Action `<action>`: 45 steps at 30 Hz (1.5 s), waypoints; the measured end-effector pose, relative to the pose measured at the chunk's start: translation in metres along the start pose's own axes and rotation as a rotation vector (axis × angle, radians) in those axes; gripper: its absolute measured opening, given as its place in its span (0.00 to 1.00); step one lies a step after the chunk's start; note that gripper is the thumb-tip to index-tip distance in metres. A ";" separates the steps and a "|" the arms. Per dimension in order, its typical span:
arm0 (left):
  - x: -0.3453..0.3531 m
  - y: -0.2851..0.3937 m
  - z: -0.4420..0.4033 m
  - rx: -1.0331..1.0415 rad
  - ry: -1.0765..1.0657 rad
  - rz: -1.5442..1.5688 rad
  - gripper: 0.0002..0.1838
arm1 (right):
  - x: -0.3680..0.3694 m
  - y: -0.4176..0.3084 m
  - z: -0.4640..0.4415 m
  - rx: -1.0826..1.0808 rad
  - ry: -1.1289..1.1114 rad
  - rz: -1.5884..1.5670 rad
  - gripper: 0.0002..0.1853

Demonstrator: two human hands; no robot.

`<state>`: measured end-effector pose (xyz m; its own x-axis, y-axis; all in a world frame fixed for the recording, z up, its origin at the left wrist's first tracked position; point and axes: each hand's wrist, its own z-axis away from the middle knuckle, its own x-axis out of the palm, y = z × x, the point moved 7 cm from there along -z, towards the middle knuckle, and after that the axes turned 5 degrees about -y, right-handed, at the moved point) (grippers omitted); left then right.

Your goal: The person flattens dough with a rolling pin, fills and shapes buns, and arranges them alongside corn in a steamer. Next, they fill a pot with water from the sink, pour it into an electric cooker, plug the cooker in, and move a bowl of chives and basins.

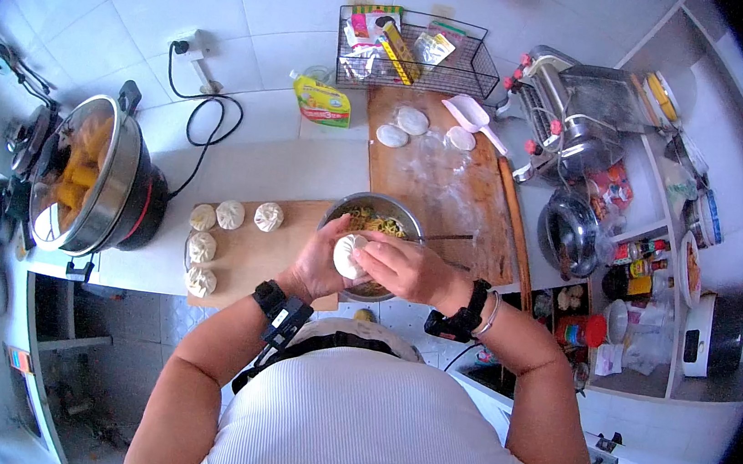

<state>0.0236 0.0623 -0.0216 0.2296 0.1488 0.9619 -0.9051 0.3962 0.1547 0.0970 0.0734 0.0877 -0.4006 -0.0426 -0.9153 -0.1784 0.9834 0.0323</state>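
A white stuffed bun (pixel 350 254) rests in the cupped palm of my left hand (pixel 319 261), whose fingers curl round its side. My right hand (pixel 413 272) closes on the bun from the right, its fingertips at the pleated dough. Just beneath both hands is a metal bowl (pixel 345 203) with a yellow-green chopped filling (pixel 379 223). Chopsticks (pixel 449 237) stick out over the bowl's right rim. Several pleated buns, one of them a bun (pixel 269 217) nearest my left hand, sit on a wooden board (pixel 249 259).
Three dough rounds (pixel 412 121) and a pink scoop (pixel 466 115) lie on a floured board (pixel 476 198), with a rolling pin (pixel 515 230) along its right side. At left stands a steamer pot (pixel 101 192). A wire basket (pixel 453 81) and pasta machine (pixel 541 114) are at the back.
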 end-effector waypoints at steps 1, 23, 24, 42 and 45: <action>0.002 -0.003 0.000 0.000 -0.017 0.037 0.28 | -0.002 0.005 0.003 0.061 0.043 -0.096 0.20; 0.005 0.013 0.019 0.096 -0.175 0.040 0.31 | 0.043 0.024 -0.009 0.646 0.011 -0.710 0.43; -0.005 0.014 0.022 0.100 -0.093 -0.092 0.29 | 0.044 0.025 -0.008 0.671 0.005 -0.689 0.43; -0.204 0.122 0.137 0.347 1.066 -1.650 0.24 | 0.077 0.023 0.103 1.047 0.048 -0.838 0.13; -0.185 0.120 0.144 0.350 1.159 -1.854 0.24 | 0.070 0.027 0.105 1.104 0.031 -0.819 0.13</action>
<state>-0.1790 -0.0478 -0.1488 0.5840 0.2751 -0.7637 0.5359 0.5759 0.6173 0.1584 0.1152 -0.0177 -0.5506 -0.6626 -0.5078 0.4232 0.3028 -0.8539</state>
